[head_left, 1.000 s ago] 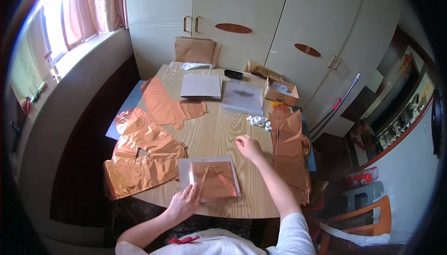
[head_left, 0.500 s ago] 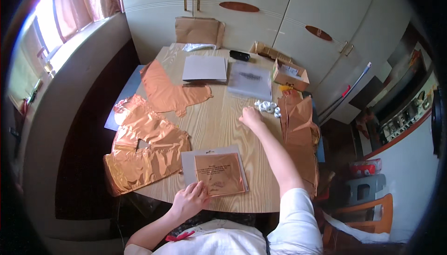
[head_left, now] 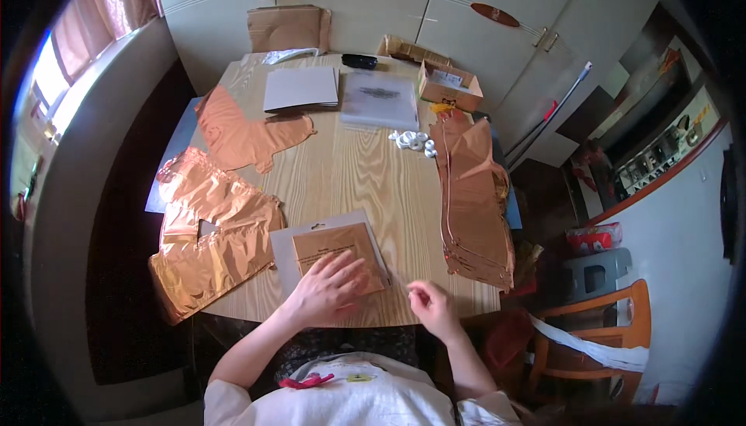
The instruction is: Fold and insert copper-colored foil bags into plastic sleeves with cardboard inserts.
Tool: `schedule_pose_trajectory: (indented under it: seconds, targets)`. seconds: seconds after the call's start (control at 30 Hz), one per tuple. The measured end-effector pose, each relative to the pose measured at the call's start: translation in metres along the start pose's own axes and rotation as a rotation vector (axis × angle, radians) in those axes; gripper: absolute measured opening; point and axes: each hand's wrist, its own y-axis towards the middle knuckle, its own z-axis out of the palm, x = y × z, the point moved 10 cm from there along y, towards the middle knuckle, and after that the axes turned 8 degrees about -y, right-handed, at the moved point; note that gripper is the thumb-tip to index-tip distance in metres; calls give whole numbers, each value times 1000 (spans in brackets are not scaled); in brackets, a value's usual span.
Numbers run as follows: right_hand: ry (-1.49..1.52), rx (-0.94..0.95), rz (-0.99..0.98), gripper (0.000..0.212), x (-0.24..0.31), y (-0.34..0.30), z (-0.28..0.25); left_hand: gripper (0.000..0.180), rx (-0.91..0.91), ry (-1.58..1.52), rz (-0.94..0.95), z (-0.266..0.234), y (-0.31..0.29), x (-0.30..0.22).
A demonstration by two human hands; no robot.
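Crumpled foil [head_left: 233, 249] left, white rings [head_left: 410, 141] upper centre, folded foil [head_left: 472, 193] right | copper packet [head_left: 330, 239] lower centre, partly covered by my spread left hand [head_left: 330, 290] | my right hand [head_left: 435, 309] curled near it, hold unclear

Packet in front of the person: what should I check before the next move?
1. Packet on the table: ok, near the front edge.
2. Packet fully uncovered: not ok, the left hand is over part of it.
3. Right hand empty: cannot tell, its fingers are curled.
4. White rolls away from the packet: ok, farther back, to the right.
5. Right-hand foil apart from the packet: ok, bare table lies between.
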Motion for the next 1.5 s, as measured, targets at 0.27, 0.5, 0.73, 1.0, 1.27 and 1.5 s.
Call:
schedule_pose_trajectory:
  seconds: [0.27, 0.5, 0.73, 1.0, 1.27, 1.5]
  targets:
    - [-140, 15, -103, 13, 17, -51, 20, 64, 6, -30, -58, 28, 7, 28]
    - [-180, -50, -131, 13, 22, -48, 19, 67, 81, -37, -67, 31, 7, 26]
    - [-206, -29, -150, 13, 23, -48, 30, 65, 61, -5, -53, 33, 4, 24]
    - [-209, -20, -184, 13, 32, -45, 38, 49, 35, -16, -41, 36, 2, 30]
    - [-304, -89, -183, 13, 35, -39, 42, 50, 22, -63, -33, 32, 4, 28]
    - [-489, -47, -174, 19, 32, -24, 50, 57, 18, -57, -24, 28, 3, 26]
